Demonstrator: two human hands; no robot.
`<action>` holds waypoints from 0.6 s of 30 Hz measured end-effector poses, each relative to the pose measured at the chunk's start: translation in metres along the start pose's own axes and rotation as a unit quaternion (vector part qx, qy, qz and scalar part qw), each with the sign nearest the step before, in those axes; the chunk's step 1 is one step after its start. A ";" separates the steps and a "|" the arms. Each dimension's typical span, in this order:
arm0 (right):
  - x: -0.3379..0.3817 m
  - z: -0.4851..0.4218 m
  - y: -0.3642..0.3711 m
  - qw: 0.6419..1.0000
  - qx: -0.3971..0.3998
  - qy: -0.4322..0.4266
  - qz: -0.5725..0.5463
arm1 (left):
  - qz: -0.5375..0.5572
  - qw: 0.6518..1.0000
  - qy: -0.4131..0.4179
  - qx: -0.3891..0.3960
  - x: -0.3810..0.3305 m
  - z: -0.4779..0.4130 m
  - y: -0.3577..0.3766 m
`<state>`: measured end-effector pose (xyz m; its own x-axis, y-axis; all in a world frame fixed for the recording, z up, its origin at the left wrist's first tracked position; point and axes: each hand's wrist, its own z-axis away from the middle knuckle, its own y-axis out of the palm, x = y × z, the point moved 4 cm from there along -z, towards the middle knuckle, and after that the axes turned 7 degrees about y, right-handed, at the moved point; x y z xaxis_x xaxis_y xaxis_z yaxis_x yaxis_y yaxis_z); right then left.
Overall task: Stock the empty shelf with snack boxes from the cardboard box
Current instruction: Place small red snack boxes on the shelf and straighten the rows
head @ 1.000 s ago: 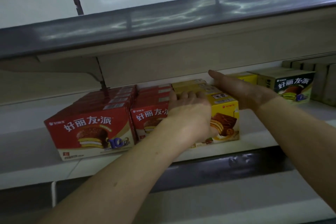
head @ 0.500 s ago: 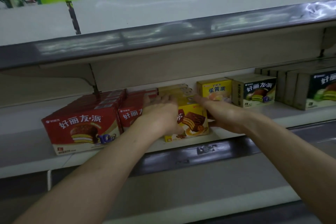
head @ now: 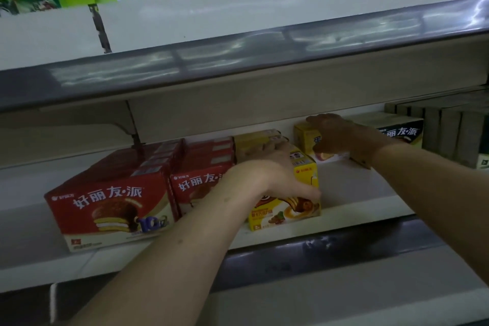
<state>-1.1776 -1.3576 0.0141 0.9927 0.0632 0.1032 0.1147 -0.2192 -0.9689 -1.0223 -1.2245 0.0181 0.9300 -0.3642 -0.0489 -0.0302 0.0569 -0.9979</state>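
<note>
- Hands are both on the shelf, each on a yellow snack box; the cardboard box is out of view.
- Left hand lies over the front yellow box, fingers curled across its top and thumb pressed at the front right corner, so it has a firm hold.
- Right hand reaches deeper, with fingers bent over the top and face of the back yellow box, gripping it; the thumb is hidden.
- The front yellow box heads a row that sits touching the second row of red boxes, near the shelf lip. The back yellow box stands apart, near the rear wall, just beside a dark box.
- The step looks like squaring up the yellow boxes. To do it well, steady the front row with the left hand while the right slides the back box forward along the shelf rather than lifting it under the low upper shelf.
- Bring it flush beside the yellow row, face outward, front edges level with the first row of red boxes.
- Push low on the box, since a pull from the top may tip it.
</note>
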 end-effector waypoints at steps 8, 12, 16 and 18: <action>0.006 -0.021 -0.002 0.997 0.007 0.031 0.072 | -0.034 0.999 0.015 -0.018 0.001 -0.001 -0.001; 0.010 -0.026 0.004 0.998 -0.003 0.046 0.053 | -0.052 0.998 0.016 -0.026 0.002 -0.002 -0.001; 0.012 -0.022 0.003 0.998 -0.004 0.040 0.057 | -0.059 0.998 0.019 -0.029 0.002 -0.002 -0.001; 0.012 -0.021 -0.002 0.999 0.011 0.032 0.036 | -0.059 0.998 0.017 -0.027 0.002 -0.002 -0.001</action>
<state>-1.1646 -1.3771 0.0219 0.9988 -0.0144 0.0468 0.0429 -0.2004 -0.9788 -1.0215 -1.2269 0.0193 0.9156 -0.3964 0.0679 0.0574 -0.0384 -0.9976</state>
